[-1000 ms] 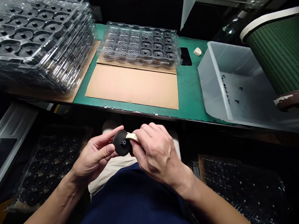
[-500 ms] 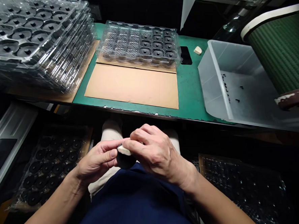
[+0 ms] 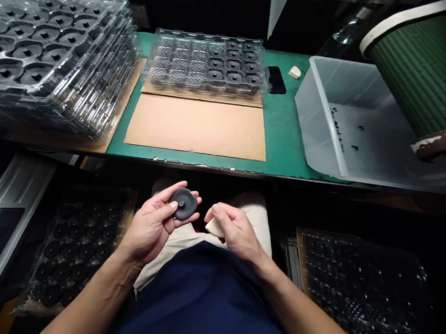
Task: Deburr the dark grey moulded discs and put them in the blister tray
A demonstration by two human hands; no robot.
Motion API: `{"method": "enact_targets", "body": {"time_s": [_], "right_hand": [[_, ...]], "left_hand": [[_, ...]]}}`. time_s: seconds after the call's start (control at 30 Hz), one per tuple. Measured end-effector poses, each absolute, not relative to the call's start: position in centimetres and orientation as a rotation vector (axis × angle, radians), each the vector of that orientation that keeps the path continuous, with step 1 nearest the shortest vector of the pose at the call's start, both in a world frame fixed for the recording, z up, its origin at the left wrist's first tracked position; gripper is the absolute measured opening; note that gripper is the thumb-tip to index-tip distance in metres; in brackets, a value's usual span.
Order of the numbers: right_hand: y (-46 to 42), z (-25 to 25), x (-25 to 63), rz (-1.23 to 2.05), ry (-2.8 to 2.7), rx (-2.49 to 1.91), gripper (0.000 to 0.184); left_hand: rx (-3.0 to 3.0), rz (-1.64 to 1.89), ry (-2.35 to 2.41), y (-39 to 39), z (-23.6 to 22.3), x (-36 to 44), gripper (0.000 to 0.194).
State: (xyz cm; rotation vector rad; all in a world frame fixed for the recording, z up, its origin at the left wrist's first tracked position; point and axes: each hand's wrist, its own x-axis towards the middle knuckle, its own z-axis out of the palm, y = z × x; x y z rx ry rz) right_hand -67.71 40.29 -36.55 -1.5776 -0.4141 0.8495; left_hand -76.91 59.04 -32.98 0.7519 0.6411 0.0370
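Observation:
Over my lap, my left hand (image 3: 153,220) holds a black round disc (image 3: 188,203) with a small raised hub in its middle. The thumb lies by the hub and the fingers support the disc from beneath. My right hand (image 3: 234,228) is closed around a cream-coloured block (image 3: 214,228), perhaps a sponge or eraser, a short way right of the disc and apart from it. On the bench ahead, a clear plastic tray (image 3: 201,87) carries similar black discs in its right-hand pockets; its left pockets show only textured plastic.
Stacked clear trays (image 3: 95,88) of black discs stand at left. Cardboard (image 3: 195,127) lies on the green bench (image 3: 284,125). A black flat object (image 3: 277,80), another cream block (image 3: 295,72) and a translucent bin (image 3: 319,137) with small black pieces are at right. More trays (image 3: 78,249) sit low on both sides.
My right hand has drawn the cream block off the disc and moved right and down. My left hand has raised and turned the disc, so its hub now shows.

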Motion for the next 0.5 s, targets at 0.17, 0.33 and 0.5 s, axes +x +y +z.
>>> {"method": "enact_targets", "body": {"time_s": [0.17, 0.33, 0.5], "right_hand": [[41.0, -36.5, -68.9, 0.798, -0.595, -1.520, 0.047], [41.7, -35.8, -69.7, 0.635, -0.718, -1.506, 0.043], [41.6, -35.1, -70.2, 0.670, -0.765, -1.475, 0.034]], "left_hand": [[0.858, 0.032, 0.499, 57.7, -33.3, -77.3, 0.064], [1.071, 0.107, 0.517, 56.9, -33.9, -77.2, 0.048], [1.079, 0.068, 0.594, 56.6, -34.2, -77.3, 0.044]]}}
